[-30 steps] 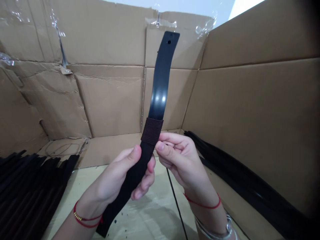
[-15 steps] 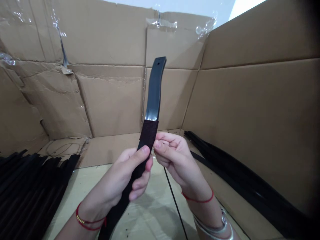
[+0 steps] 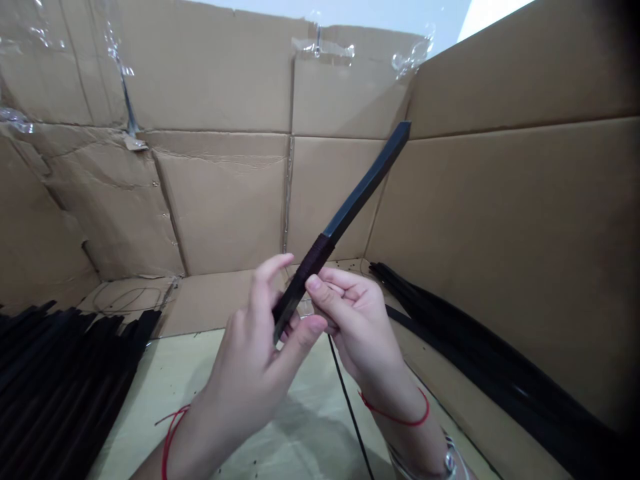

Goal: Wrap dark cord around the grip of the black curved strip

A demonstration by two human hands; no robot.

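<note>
A long black strip with a dark brown fabric sleeve over its lower part points up and to the right, seen edge-on. My left hand grips its lower end between thumb and fingers. My right hand pinches the sleeved part just below the sleeve's upper edge. Both wrists wear red string bracelets; the right wrist also has a silver bangle.
Cardboard walls enclose the work area on three sides. A pile of black strips lies at the left, and a row of long black strips lies along the right wall. A thin black cord crosses the pale tabletop.
The strip has turned from broad face toward me to edge-on, and its top has swung to the right. My left hand has rolled over so that its back faces me.
</note>
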